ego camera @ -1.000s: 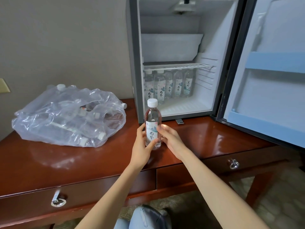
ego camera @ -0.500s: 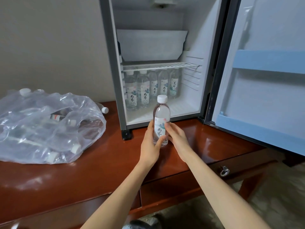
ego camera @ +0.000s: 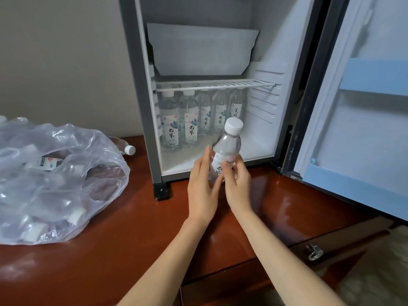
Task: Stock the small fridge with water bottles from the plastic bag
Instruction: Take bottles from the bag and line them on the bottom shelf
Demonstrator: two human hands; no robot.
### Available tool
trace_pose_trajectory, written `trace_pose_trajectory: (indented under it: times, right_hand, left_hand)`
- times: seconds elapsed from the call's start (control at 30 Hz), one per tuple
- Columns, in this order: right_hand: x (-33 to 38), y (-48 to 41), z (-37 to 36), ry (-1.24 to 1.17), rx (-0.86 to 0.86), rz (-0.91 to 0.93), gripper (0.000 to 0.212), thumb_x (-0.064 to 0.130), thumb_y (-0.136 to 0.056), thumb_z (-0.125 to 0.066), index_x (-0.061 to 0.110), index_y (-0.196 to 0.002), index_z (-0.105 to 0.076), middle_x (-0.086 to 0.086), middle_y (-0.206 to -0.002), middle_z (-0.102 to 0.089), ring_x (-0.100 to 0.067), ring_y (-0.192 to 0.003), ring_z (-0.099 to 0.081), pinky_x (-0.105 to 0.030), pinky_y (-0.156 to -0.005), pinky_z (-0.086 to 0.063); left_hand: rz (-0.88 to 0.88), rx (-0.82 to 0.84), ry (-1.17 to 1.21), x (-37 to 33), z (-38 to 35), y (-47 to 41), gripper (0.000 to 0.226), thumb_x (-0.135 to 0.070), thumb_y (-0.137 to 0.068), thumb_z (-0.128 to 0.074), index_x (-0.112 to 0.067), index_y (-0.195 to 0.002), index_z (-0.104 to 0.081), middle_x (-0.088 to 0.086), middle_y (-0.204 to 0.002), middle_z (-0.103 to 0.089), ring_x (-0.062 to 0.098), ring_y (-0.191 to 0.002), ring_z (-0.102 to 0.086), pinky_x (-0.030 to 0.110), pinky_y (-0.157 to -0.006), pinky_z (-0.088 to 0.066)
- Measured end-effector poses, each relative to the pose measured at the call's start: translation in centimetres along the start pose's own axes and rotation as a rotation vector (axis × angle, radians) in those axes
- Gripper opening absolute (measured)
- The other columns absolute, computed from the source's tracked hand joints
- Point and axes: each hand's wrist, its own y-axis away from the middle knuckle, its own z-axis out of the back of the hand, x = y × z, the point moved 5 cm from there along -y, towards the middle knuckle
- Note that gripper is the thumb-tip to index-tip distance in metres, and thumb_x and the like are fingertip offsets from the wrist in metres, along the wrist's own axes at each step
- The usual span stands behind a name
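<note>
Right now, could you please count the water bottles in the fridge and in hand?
Clear plastic white-capped water bottles standing in the small grey fridge: 5 visible
Held water bottle, gripped by left hand and right hand: 1
Total: 6

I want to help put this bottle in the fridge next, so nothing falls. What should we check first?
1. Fridge door open: ok, it stands wide open.
2. Firm hold: ok, the left hand and the right hand both hold the bottle.
3. Cap on: ok.
4. Free spot: ok, the fridge floor is bare right of the standing bottles.
5. Bottle upright: not ok, it leans right.
</note>
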Motion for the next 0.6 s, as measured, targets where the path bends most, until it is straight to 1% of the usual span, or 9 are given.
trace_pose_trajectory:
  times: [0.07, 0.13, 0.2, 0.27, 0.33, 0.4, 0.43, 0.53, 0.6]
  right_hand:
    - [-0.2, -0.7, -0.3, 0.031, -0.015, 0.031, 0.053, 0.061, -0.087, -0.051, 0.016, -0.114, -0.058, 0.006, -0.09, -0.065, -0.007, -0.078, -0.059, -0.031, -0.072, -0.047]
    - [-0.5, -1.5, -0.4, 0.059, -0.022, 0.048, 0.05, 0.057, -0.089, -0.051, 0.015, -0.115, -0.057, 0.001, -0.096, -0.068, -0.014, -0.085, -0.064, -0.038, -0.076, -0.052]
    - [-0.8, -2.2, -0.7, 0.075, -0.016, 0.064, 0.045, 0.052, -0.09, -0.052, 0.015, -0.115, -0.057, -0.002, -0.099, -0.068, -0.021, -0.091, -0.066, -0.046, -0.081, -0.053]
    - [-1.1, -3.0, -1.0, 0.093, -0.02, 0.072, 0.046, 0.05, -0.089, -0.051, 0.013, -0.116, -0.057, -0.003, -0.099, -0.068, -0.023, -0.091, -0.065, -0.048, -0.083, -0.052]
    - [-1.5, -3.6, -1.3, 0.104, -0.034, 0.077, 0.05, 0.052, -0.089, -0.051, 0.012, -0.119, -0.055, -0.001, -0.1, -0.067, -0.02, -0.092, -0.065, -0.046, -0.084, -0.052]
    - [-2.0, -4.1, -1.5, 0.11, -0.049, 0.059, 0.053, 0.052, -0.088, -0.051, 0.013, -0.124, -0.054, 0.001, -0.105, -0.067, -0.016, -0.096, -0.065, -0.044, -0.085, -0.052]
    - [-2.3, -4.4, -1.7, 0.107, -0.049, 0.038, 0.053, 0.051, -0.088, -0.052, 0.016, -0.128, -0.052, 0.002, -0.109, -0.067, -0.015, -0.1, -0.064, -0.043, -0.088, -0.052]
    - [-3.2, -5.2, -2.5, 0.067, -0.014, -0.027, 0.053, 0.046, -0.09, -0.053, 0.022, -0.138, -0.047, 0.003, -0.126, -0.062, -0.013, -0.117, -0.059, -0.042, -0.099, -0.048]
    - [-3.7, -5.8, -2.8, 0.044, -0.014, -0.04, 0.052, 0.039, -0.092, -0.054, 0.02, -0.14, -0.046, 0.0, -0.131, -0.06, -0.015, -0.122, -0.056, -0.044, -0.102, -0.046]
  left_hand:
    - [-0.013, -0.024, -0.005, 0.4, -0.2, -0.7, 0.08, -0.016, -0.089, -0.064, -0.044, -0.148, -0.018, -0.02, -0.116, -0.047, 0.003, -0.104, -0.053, 0.016, -0.089, -0.044]
    - [-0.005, -0.035, 0.019, 1.1, -0.7, -1.3, 0.079, -0.015, -0.089, -0.065, -0.042, -0.148, -0.02, -0.025, -0.114, -0.046, -0.005, -0.097, -0.052, 0.008, -0.084, -0.04]
    - [0.004, -0.047, 0.046, 1.8, -1.0, -1.9, 0.078, -0.013, -0.089, -0.065, -0.04, -0.149, -0.023, -0.024, -0.118, -0.048, -0.011, -0.098, -0.051, 0.005, -0.085, -0.039]
    - [0.018, -0.058, 0.072, 2.4, -1.3, -2.6, 0.077, -0.011, -0.089, -0.065, -0.038, -0.149, -0.025, -0.019, -0.125, -0.05, -0.009, -0.111, -0.051, 0.009, -0.092, -0.04]
    - [0.034, -0.059, 0.089, 2.9, -1.7, -3.2, 0.076, -0.012, -0.089, -0.065, -0.038, -0.149, -0.025, -0.023, -0.129, -0.048, -0.004, -0.121, -0.048, 0.01, -0.096, -0.039]
    - [0.05, -0.064, 0.095, 3.3, -2.0, -3.7, 0.074, -0.015, -0.09, -0.065, -0.037, -0.149, -0.027, -0.031, -0.131, -0.044, -0.006, -0.124, -0.046, 0.007, -0.096, -0.036]
    - [0.059, -0.069, 0.1, 3.5, -2.2, -4.0, 0.072, -0.017, -0.09, -0.065, -0.037, -0.149, -0.028, -0.03, -0.133, -0.043, -0.007, -0.124, -0.045, 0.007, -0.096, -0.036]
    - [0.106, -0.101, 0.104, 4.3, -2.7, -4.6, 0.069, -0.02, -0.091, -0.064, -0.036, -0.148, -0.028, -0.02, -0.141, -0.045, -0.008, -0.128, -0.042, 0.016, -0.102, -0.038]
    - [0.142, -0.113, 0.072, 4.8, -3.0, -5.1, 0.069, -0.021, -0.092, -0.063, -0.037, -0.148, -0.026, -0.018, -0.144, -0.043, -0.01, -0.129, -0.039, 0.016, -0.103, -0.037]
